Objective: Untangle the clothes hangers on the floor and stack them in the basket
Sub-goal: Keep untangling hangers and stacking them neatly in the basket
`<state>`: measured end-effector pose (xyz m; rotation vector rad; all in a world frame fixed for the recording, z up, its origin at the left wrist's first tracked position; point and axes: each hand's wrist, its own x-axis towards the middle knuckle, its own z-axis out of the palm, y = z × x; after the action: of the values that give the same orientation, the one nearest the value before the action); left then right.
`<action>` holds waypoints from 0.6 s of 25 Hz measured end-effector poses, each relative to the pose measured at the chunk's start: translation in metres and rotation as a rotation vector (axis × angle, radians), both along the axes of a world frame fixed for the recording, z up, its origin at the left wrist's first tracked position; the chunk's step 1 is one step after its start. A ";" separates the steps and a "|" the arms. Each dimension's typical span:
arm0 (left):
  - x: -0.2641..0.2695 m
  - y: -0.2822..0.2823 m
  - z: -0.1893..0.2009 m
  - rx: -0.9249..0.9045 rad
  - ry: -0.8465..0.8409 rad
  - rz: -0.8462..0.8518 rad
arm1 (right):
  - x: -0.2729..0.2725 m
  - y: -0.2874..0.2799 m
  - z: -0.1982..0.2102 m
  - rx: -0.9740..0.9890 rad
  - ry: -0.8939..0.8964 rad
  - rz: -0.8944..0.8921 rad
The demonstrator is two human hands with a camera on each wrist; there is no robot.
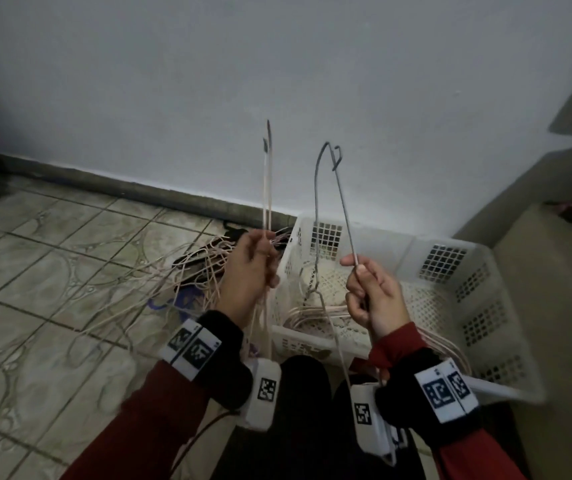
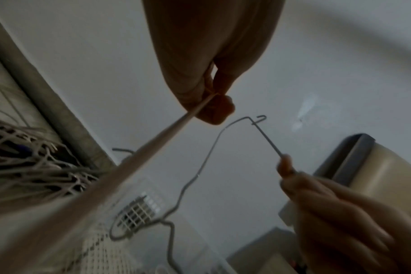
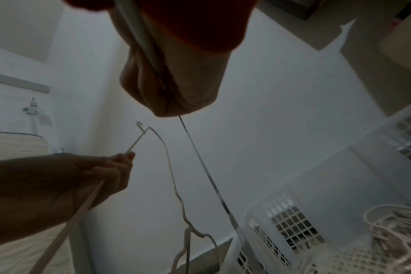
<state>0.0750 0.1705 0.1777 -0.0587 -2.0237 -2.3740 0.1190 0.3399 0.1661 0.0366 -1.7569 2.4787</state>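
My left hand (image 1: 265,251) (image 2: 200,83) (image 3: 94,176) grips two pale pink hangers (image 1: 266,188) (image 2: 167,133) (image 3: 68,227) upright; their lower wires trail into the tangled pile (image 1: 194,268) (image 2: 31,166) on the tiles. My right hand (image 1: 360,282) (image 2: 317,200) (image 3: 176,89) holds a thin grey wire hanger (image 1: 344,209) (image 2: 268,140) (image 3: 200,159) by its straight bar, raised over the white perforated basket (image 1: 482,317) (image 2: 139,213) (image 3: 291,228). The two hands are apart and the grey hanger looks free of the pink ones. Several pale hangers (image 1: 308,315) (image 3: 392,231) lie in the basket.
A white wall and dark baseboard (image 1: 139,188) run just behind the pile and basket. A beige cabinet (image 1: 554,271) stands to the right of the basket. Something blue (image 1: 180,299) lies under the pile. My dark-trousered knees (image 1: 298,393) are in front of the basket.
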 end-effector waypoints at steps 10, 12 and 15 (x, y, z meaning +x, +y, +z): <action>0.027 0.074 -0.026 0.019 -0.061 -0.196 | -0.011 0.003 -0.028 0.332 0.059 -0.260; 0.025 0.073 -0.024 -0.003 -0.058 -0.197 | -0.013 0.000 -0.030 0.437 0.061 -0.293; 0.016 0.077 -0.019 -0.030 -0.104 -0.167 | -0.010 -0.010 -0.029 0.488 0.034 -0.309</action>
<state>0.0912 0.2471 0.1589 -0.1111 -2.1824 -2.4937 0.1092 0.3299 0.1372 -0.1427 -2.1209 1.7908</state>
